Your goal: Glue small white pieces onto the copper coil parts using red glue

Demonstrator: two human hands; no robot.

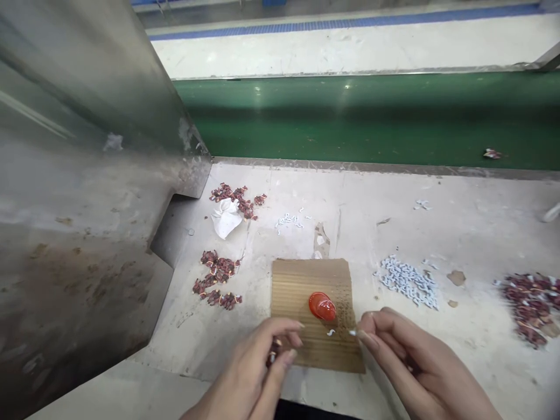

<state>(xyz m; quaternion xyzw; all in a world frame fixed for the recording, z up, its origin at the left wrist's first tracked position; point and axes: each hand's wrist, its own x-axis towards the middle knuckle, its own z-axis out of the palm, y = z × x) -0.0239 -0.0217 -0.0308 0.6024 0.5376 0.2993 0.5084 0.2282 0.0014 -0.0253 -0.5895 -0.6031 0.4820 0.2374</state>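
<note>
My left hand [262, 361] is curled round a small dark maroon piece [273, 352], mostly covered by the fingers. A tiny pale curved piece [352, 332] sticks out from the pinched thumb and forefinger of my right hand [394, 350]. Between the hands lies a square of corrugated cardboard [286, 291]. It bears a glossy red blob [322, 307], and one white S-shaped piece [331, 332] rests just below the blob. To the right of the cardboard a heap of pale blue curved pieces [409, 281] is spread on the table.
Maroon pieces with yellowish marks lie in a near-left group [217, 279], a far-left group [236, 195] and a right-hand pile [531, 306]. A crumpled white tissue [226, 219] touches the far group. A metal panel [87, 175] stands left; a green belt [350, 122] runs behind.
</note>
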